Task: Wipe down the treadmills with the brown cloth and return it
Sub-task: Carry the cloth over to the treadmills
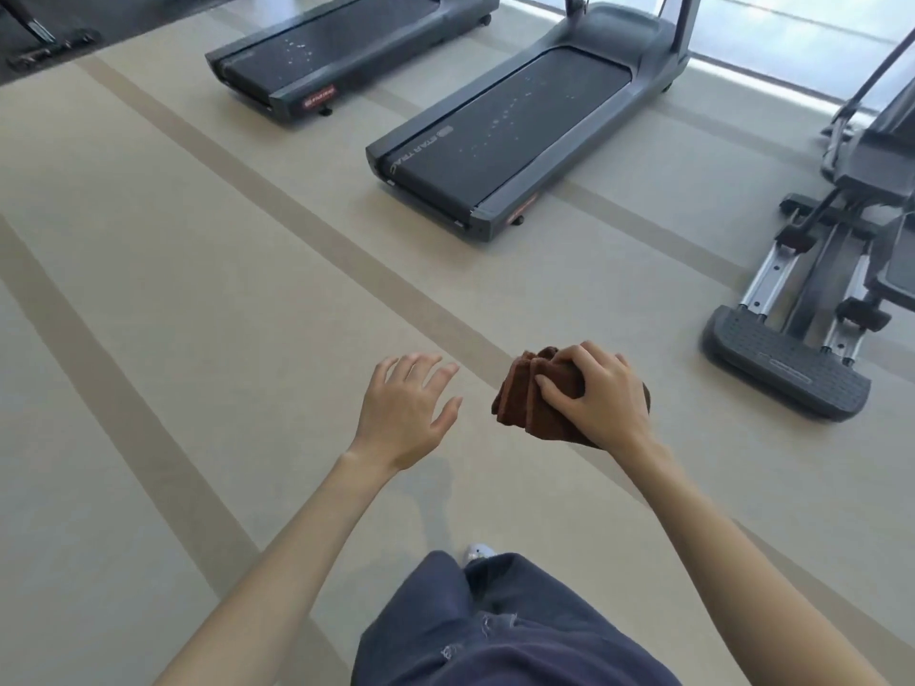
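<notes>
My right hand (601, 393) grips a folded brown cloth (522, 398), held in the air above the floor. My left hand (406, 413) is beside it, empty, fingers spread. Two dark grey treadmills stand ahead on the floor: the nearer treadmill (505, 136) at centre, with small pale spots on its belt, and a second treadmill (317, 47) to the upper left, spotted as well. Both hands are well short of the treadmills.
An elliptical trainer (812, 299) with a ribbed foot pedal stands at the right. Another machine's base (44, 47) shows at the top left. The beige floor (198, 240) has darker stripes. My legs in dark blue trousers (495, 626) are below.
</notes>
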### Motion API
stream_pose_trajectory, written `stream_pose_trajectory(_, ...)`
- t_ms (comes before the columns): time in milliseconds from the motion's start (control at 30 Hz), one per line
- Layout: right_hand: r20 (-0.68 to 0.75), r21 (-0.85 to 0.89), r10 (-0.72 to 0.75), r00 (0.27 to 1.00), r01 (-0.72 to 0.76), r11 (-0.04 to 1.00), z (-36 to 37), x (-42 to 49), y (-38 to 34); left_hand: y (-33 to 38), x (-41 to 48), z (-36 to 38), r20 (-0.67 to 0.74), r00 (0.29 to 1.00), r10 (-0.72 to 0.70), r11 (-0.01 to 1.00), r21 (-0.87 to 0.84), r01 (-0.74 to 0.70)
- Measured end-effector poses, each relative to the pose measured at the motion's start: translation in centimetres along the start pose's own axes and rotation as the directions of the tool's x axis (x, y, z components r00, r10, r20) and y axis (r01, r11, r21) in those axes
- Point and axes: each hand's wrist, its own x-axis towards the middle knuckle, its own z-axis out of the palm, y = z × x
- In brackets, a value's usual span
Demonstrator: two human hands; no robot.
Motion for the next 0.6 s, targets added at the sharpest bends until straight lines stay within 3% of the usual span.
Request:
stream_pose_trajectory(367, 0.070, -0.031, 0.070, 0.995, -0.068, 0.997, 4.1, 10.0, 4.6, -5.0, 11.1, 3.8, 0.132, 0.990, 0.055, 0.998, -0.013, -0.054)
stream_pose_trajectory(600, 0.001, -0.054, 0.052, 0.999, -0.052, 0.997, 5.5, 23.1, 5.2, -11.0, 24.3, 3.1, 0.090, 0.992, 0.091, 0.996, -0.008, -0.090)
